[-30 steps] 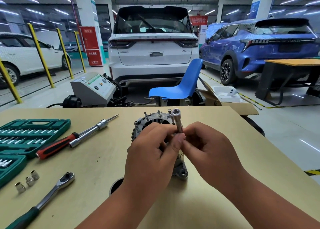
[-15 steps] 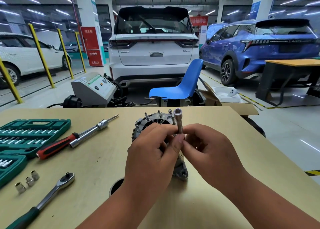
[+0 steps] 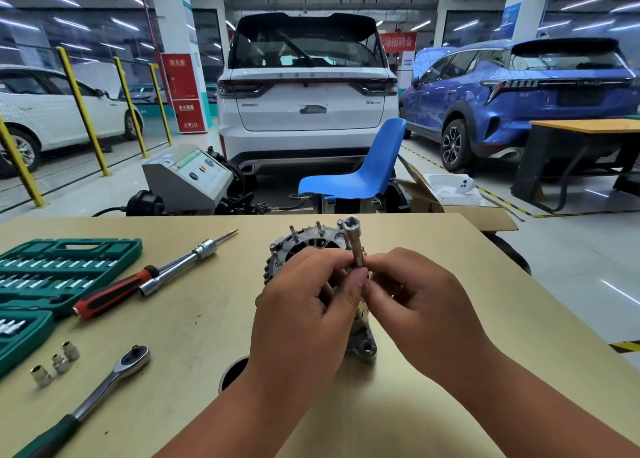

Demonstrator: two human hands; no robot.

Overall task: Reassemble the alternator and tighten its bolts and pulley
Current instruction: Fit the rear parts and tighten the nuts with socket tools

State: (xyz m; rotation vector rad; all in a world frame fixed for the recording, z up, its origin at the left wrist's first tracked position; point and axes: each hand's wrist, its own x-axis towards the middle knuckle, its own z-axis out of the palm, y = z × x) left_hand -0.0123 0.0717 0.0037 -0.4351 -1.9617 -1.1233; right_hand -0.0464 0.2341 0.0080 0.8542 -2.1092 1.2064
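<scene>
holding a long socket point(image 3: 356, 250) upright between both hands, we work in the middle of the frame. nearest us, our forearms rise from the bottom edge and converge over the table point(image 3: 194, 336).

our left hand point(image 3: 301, 319) has its fingers curled inward, and its thumb and forefinger pinch the lower end of the tool. our right hand point(image 3: 422, 312) closes on the same lower end from the opposite side, its thumb tip just beside the left thumb. its other fingers are folded under, out of our sight.

the socket's long axis runs nearly vertical, leaning a little toward the upper left, with its open mouth at the top. the alternator point(image 3: 298, 248) sits on the table directly beneath and behind our knuckles, its studs pointing up around the rim. our fingers hide the lower tip, so we cannot tell whether it is seated on a bolt. both hands are equally near, and we judge that the next move depends on keeping that axis in line with the fastener below.

to the lower left lies the ratchet point(image 3: 114, 378), and farther left is the green tool case point(image 3: 52, 270).
</scene>
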